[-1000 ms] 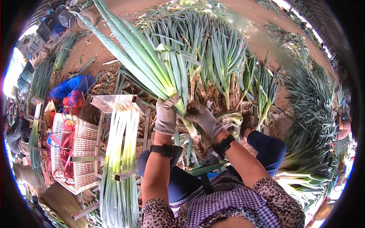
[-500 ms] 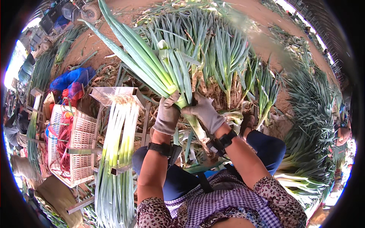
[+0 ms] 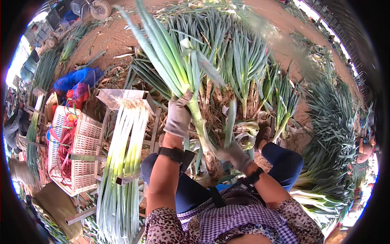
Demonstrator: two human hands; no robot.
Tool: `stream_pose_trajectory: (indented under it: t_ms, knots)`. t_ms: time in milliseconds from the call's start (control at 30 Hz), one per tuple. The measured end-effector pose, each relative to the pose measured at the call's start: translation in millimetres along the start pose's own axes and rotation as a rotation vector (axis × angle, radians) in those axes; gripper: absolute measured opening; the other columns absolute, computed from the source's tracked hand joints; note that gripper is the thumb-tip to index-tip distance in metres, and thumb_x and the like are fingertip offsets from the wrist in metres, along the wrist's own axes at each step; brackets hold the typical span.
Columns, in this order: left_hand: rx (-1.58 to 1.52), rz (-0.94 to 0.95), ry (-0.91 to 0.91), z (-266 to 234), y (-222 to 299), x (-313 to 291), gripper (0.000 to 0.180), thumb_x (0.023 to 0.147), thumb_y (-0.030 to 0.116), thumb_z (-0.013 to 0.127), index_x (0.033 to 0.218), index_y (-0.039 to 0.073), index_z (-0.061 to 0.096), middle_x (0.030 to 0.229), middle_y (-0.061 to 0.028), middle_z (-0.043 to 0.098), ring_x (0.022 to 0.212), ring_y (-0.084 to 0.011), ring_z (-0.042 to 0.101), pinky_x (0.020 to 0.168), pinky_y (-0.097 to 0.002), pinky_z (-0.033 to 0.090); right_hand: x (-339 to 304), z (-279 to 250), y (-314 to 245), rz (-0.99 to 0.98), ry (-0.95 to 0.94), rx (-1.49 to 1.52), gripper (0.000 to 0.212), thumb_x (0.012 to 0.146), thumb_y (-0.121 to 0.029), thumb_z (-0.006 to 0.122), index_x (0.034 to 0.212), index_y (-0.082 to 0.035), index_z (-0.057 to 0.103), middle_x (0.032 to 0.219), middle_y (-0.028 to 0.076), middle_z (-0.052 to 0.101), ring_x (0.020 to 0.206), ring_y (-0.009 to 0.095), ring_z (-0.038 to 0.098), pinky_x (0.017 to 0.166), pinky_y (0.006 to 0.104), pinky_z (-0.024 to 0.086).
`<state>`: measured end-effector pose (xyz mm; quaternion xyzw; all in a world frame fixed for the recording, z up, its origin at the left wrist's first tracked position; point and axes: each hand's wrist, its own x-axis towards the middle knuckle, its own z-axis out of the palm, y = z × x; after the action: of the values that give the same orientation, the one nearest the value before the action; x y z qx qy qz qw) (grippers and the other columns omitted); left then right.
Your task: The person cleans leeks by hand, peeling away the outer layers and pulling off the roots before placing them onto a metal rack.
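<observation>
I hold a long green onion (image 3: 174, 69) upright in front of me, its green leaves fanning toward the upper left. My left hand (image 3: 178, 116), in a grey glove, grips the stalk just below the leaves. My right hand (image 3: 235, 154), also gloved, is lower down and closed on a loose outer skin (image 3: 230, 122) that hangs off the white stem. The stem's lower end (image 3: 211, 162) reaches down between my knees.
A metal rack (image 3: 122, 97) at my left holds a bundle of cleaned onions (image 3: 122, 162). Beside it stands a white plastic crate (image 3: 81, 146) with red ties. Piles of onions (image 3: 325, 122) lie ahead and to the right on bare soil. Another person (image 3: 12, 126) is at the far left.
My right hand has slid down the stem from beside my left hand, pulling an outer skin away. The onion has risen and stands more upright.
</observation>
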<state>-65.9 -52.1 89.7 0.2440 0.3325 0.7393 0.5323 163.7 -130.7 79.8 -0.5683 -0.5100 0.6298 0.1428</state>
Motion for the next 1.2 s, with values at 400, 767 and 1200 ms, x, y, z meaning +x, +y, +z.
stream_pose_trajectory:
  t_ms: [400,767,1200]
  knots:
    - [-0.458,-0.201,-0.323,27,-5,-11,0.048,0.086,0.032,0.064,0.118,0.000,0.048,0.104,-0.0141,0.059,0.098,-0.0285,0.058,0.097,-0.0520,0.041,31,-1,-66,-0.377,-0.035,-0.041,0.059,0.080,-0.024,0.072,0.127,0.002,0.048,0.122,0.021,0.057,0.108,0.030,0.059,0.091,0.0365,0.048]
    - [-0.131,-0.256,0.052,41,1,-20,0.023,0.088,0.002,0.055,0.110,-0.002,0.050,0.090,-0.0118,0.060,0.079,-0.0229,0.065,0.061,-0.0364,0.057,46,3,-51,-0.393,0.144,0.174,0.028,0.084,-0.018,0.067,0.101,0.004,0.064,0.080,0.004,0.063,0.073,0.011,0.056,0.067,0.0265,0.046]
    - [-0.038,-0.132,-0.062,15,-7,-39,0.035,0.080,-0.009,0.043,0.115,-0.006,0.049,0.104,-0.0150,0.061,0.094,-0.0286,0.064,0.078,-0.0374,0.054,76,-7,84,-0.146,-0.057,-1.119,0.023,0.082,-0.019,0.056,0.084,0.000,0.068,0.092,0.024,0.066,0.088,0.038,0.064,0.076,0.0434,0.050]
